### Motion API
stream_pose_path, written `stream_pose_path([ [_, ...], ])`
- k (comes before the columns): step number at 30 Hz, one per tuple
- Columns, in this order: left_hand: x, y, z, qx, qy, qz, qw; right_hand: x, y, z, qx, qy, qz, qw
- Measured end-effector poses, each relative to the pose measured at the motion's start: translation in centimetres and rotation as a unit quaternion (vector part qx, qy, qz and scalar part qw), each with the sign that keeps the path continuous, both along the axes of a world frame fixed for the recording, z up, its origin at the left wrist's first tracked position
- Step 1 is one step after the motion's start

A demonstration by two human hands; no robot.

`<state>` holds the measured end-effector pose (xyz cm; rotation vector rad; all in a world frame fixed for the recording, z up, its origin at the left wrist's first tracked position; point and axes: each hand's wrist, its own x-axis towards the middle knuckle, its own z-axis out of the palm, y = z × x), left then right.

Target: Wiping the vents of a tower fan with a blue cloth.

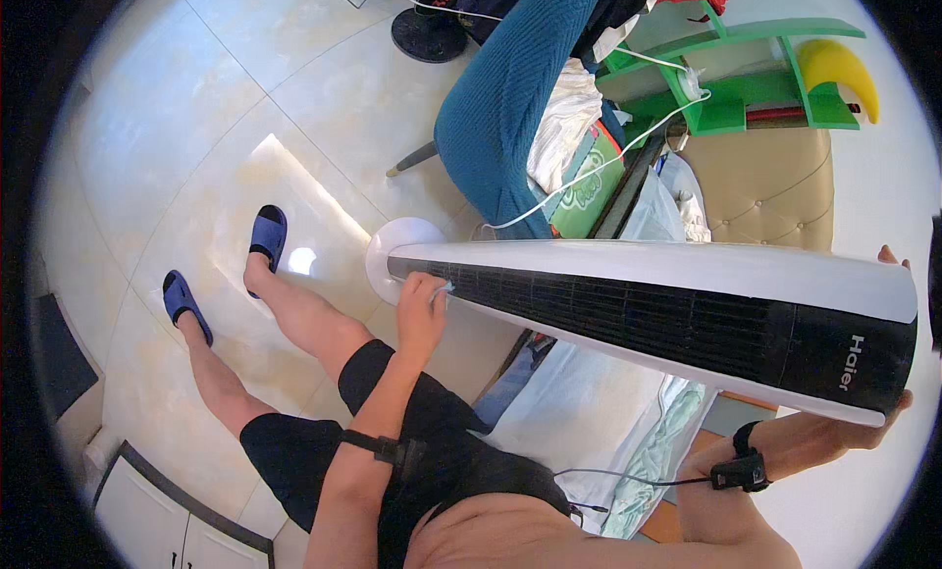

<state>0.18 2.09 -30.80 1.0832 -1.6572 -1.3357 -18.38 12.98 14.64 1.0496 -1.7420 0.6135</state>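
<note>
A white tower fan with a dark front grille lies tilted across the view, its round base on the tiled floor. My left hand pinches a small light blue thing, perhaps a cloth, against the lower end of the grille. My right hand grips the fan's top end from behind; fingertips show at both edges, and the rest of the hand is hidden.
A chair with a teal cover stands beyond the fan, with a white cord running past it. Green shelves are on the wall. Bedding lies below the fan, and a white cabinet is at lower left.
</note>
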Motion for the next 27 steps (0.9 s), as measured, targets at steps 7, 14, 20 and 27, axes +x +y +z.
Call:
stream_pose_path([
  [7, -0.6, -0.1, -0.5, -0.015, 0.019, 0.005, 1.000, 0.1, 0.1, -0.3, -0.004, -0.004, 0.000, 1.000],
  [14, -0.4, -0.1, -2.0, -0.002, -0.021, 0.000, 1.000, 0.0, 0.1, -0.4, -0.013, -0.016, -0.001, 1.000],
  [20, -0.7, 0.0, 0.7, 0.005, 0.032, -0.004, 0.999, -0.1, 0.7, -1.9, -0.008, -0.032, -0.010, 0.999],
  [27, -1.1, 0.2, 1.0, 0.011, 0.039, 0.000, 0.999, 0.4, -0.2, -1.2, -0.046, -0.052, 0.012, 0.997],
])
